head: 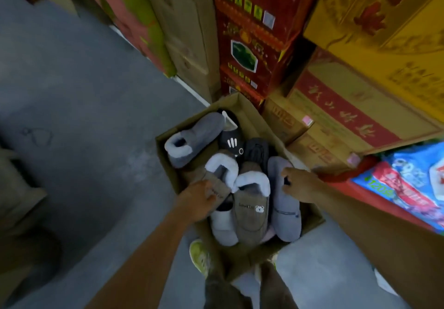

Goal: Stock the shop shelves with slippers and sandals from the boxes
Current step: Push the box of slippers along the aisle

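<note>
An open cardboard box (242, 106) stands on the floor in front of me, filled with several plush slippers. My left hand (198, 200) grips a brown slipper with a white fleece collar (217, 176) at the box's left side. Beside it lies a second brown slipper with a small bear patch (251, 210). My right hand (298, 183) curls round the upper edge of a grey slipper (287, 215) at the box's right side. Further back in the box lie another grey fleece-lined slipper (194, 138) and a black slipper with white marks (231, 140).
Stacked cartons rise right behind the box: red ones (252, 44), yellow ones (384, 20) and brown ones (300, 121). A blue and red package (408, 176) sits at the right. Grey concrete floor (72, 92) spreads to the left. My feet (199, 255) stand by the box's near edge.
</note>
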A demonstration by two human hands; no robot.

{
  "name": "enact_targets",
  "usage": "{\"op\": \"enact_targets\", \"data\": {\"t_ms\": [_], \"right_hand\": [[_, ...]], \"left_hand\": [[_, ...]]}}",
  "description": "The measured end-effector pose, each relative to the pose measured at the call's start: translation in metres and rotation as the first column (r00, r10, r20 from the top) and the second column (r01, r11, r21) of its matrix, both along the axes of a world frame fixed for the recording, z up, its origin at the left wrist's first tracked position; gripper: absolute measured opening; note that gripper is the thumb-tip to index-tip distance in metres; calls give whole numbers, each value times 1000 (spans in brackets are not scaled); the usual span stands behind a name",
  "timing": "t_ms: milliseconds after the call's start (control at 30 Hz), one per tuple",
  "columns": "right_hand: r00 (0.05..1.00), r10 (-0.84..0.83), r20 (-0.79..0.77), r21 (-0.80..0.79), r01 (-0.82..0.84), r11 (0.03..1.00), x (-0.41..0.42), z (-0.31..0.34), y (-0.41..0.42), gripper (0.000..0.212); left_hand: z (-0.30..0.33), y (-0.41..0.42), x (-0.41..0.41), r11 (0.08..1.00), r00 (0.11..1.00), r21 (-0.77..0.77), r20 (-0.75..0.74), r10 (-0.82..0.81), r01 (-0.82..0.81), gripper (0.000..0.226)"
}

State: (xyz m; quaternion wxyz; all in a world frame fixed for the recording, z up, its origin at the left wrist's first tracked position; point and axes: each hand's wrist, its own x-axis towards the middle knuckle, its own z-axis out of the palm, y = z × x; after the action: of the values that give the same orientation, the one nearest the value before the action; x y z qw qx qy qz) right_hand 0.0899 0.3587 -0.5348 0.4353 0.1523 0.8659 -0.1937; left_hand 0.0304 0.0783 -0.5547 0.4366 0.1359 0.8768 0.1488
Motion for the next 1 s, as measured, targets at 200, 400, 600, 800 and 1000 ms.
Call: {"op": "enact_targets", "data": {"t_ms": [200,400,600,800,1000], "right_hand": [[983,-138,118,145,120,982,12,-84,3,41],[913,-273,305,-3,287,958,33,-122,7,53],[982,-133,-137,107,148,983,44,-119,15,18],[879,51,-474,285,98,954,12,-92,18,29],[880,190,-436,378,-12,926,-2,-81,7,32]], "left_hand": [[-82,29,-10,990,981,-39,-130,-143,139,62],[-114,44,-8,877,878,-277,-172,-447,392,45],[-109,48,-11,959,943,-186,-217,-254,215,33],[-112,35,11,976,977,-59,26,213,-211,27],[-131,26,33,907,903,-25,81,422,-421,28]]}}
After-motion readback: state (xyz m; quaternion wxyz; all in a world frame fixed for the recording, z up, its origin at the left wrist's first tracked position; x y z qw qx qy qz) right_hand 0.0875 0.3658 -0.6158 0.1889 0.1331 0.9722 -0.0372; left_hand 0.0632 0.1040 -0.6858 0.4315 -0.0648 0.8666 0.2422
